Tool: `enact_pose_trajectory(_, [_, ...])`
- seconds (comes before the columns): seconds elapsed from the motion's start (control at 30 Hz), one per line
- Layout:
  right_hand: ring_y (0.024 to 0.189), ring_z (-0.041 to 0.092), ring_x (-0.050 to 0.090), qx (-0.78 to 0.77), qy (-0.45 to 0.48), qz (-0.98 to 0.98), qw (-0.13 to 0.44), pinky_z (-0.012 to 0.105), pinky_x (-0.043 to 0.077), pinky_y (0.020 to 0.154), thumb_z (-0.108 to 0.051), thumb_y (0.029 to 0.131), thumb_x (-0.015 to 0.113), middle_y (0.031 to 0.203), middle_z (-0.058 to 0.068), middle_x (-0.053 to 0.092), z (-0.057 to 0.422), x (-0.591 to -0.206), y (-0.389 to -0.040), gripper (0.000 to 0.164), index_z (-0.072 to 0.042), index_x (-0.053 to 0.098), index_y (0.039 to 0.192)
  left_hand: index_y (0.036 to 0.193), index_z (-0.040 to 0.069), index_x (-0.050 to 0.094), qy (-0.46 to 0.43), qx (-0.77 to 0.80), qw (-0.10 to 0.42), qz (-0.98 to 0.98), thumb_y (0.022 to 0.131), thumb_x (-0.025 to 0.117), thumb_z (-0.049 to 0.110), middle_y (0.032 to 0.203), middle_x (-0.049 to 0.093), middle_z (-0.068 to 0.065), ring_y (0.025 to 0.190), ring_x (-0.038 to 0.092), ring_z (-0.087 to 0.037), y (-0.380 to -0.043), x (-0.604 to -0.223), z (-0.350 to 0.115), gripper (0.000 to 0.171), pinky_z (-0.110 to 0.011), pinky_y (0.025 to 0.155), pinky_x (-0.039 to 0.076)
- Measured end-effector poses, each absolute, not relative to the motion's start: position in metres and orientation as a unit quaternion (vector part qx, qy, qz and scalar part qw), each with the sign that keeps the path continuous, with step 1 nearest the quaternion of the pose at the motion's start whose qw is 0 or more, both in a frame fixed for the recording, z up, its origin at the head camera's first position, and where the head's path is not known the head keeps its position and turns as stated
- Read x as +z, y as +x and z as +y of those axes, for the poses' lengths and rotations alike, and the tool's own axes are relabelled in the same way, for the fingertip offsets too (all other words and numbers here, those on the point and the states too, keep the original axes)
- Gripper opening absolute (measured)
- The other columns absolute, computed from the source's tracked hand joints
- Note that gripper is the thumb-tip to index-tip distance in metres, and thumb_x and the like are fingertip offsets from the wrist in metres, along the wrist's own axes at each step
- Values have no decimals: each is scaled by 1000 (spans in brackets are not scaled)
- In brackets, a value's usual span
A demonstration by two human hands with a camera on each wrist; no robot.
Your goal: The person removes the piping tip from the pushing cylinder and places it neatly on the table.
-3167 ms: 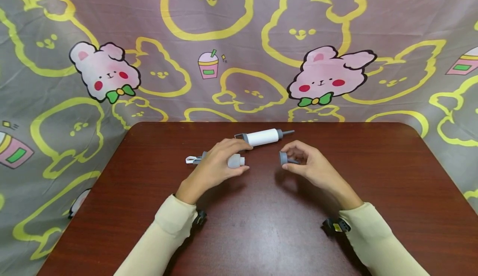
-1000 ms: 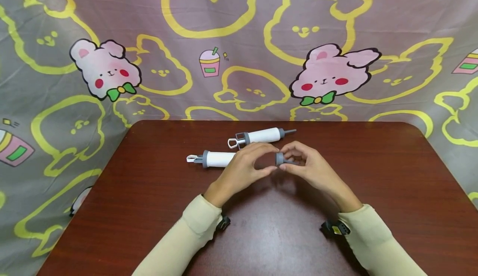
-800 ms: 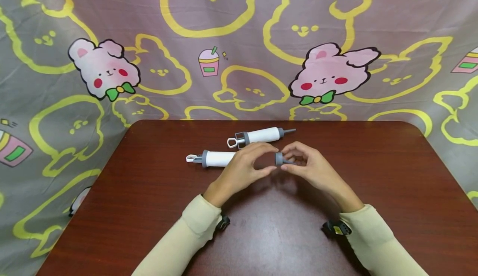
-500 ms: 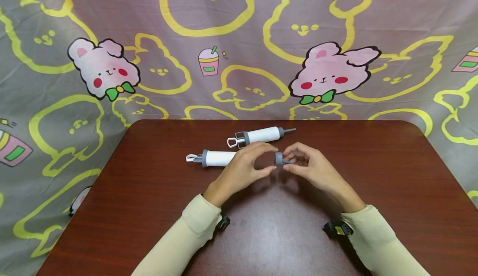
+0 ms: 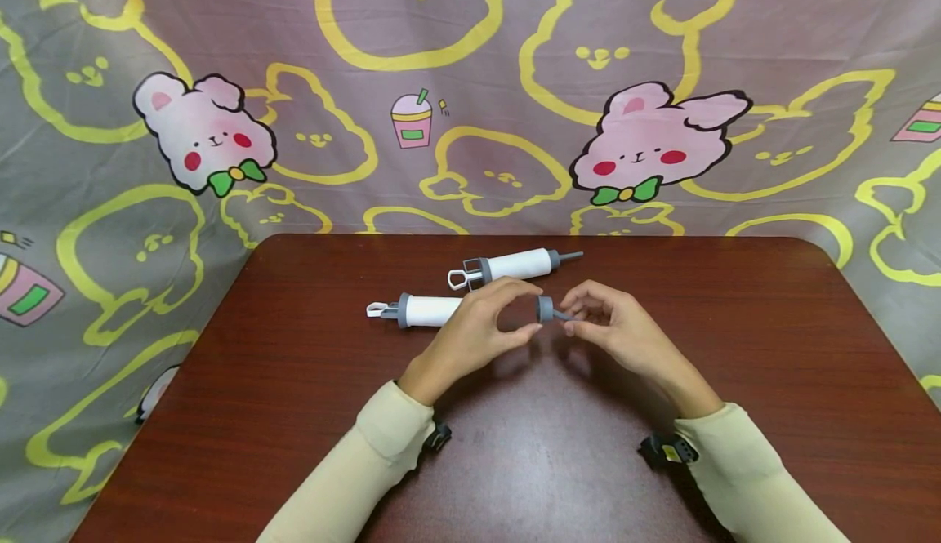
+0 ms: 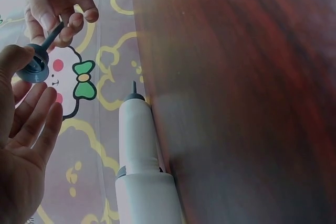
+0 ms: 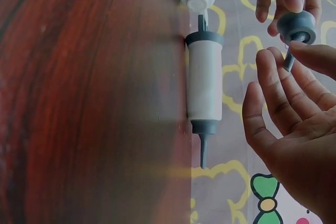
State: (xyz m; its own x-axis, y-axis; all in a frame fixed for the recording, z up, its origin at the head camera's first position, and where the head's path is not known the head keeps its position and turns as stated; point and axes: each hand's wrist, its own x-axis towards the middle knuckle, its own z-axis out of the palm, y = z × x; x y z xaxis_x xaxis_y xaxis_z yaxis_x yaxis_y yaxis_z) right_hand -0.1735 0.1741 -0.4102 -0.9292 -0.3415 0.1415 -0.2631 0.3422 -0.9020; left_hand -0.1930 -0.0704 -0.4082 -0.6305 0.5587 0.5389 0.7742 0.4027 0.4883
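Note:
My left hand (image 5: 478, 327) pinches a grey nozzle cap (image 5: 545, 309) by its wide round rim, thumb below and fingers above in the head view. The cap's hollow end faces left, and its thin stem points right. The right hand (image 5: 625, 339) has thumb and fingertips around that stem. In the right wrist view, the right thumb overlaps the cap's stem (image 7: 289, 60). Behind my left hand lies a white syringe (image 5: 430, 311) with a grey collar and a looped handle; the left hand hides its right end in the head view, while the right wrist view shows a bare spout (image 7: 197, 2).
A second white syringe (image 5: 519, 265), fitted with a grey nozzle (image 5: 569, 257), lies farther back on the brown table (image 5: 294, 412). A patterned curtain (image 5: 478, 94) hangs close behind the table's far edge.
Over three seconds, my left hand moved right, from the front syringe to the nozzle cap. Recently the right fingers slid from the cap's rim toward its stem, and the cap shifted slightly left and tilted.

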Motion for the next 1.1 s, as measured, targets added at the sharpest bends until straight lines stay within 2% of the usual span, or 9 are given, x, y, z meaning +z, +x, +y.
enact_pose_trajectory(0.17, [83,18,70,-550,-184,813,44,27,56,73,2,97,68,91,17,71,174,-410,-174,9,-2,67,105,125,4,70,-402,-372,145,-824,89,84,13,121,73,-7,116,70,-19,-193,-408,-71,40,-31,101,56])
enact_pose_trajectory(0.33, [82,26,70,-549,-180,814,48,31,57,73,0,98,68,88,17,70,174,-409,-173,4,-2,68,102,125,5,70,-399,-374,143,-825,89,84,13,120,73,-7,112,70,-19,-193,-409,-72,40,-30,98,57])
enact_pose_trajectory(0.63, [83,25,70,-549,-178,816,48,32,58,73,-3,98,69,89,17,70,174,-407,-173,4,-2,68,102,125,2,71,-399,-395,130,-817,88,85,11,118,74,-9,101,73,-19,-192,-410,-72,40,-24,91,58])
enact_pose_trajectory(0.87, [82,27,69,-545,-185,817,44,30,57,72,-3,98,69,89,18,69,173,-406,-174,4,-2,68,102,126,4,71,-398,-390,123,-821,89,84,14,119,74,-7,106,72,-17,-193,-409,-71,40,-24,94,57])
enact_pose_trajectory(1.1, [83,28,68,-550,-184,813,54,33,58,73,-4,99,68,88,15,69,173,-407,-173,4,-1,68,103,126,2,72,-401,-403,110,-815,90,84,14,118,75,-8,105,73,-17,-192,-411,-70,40,-21,93,56])
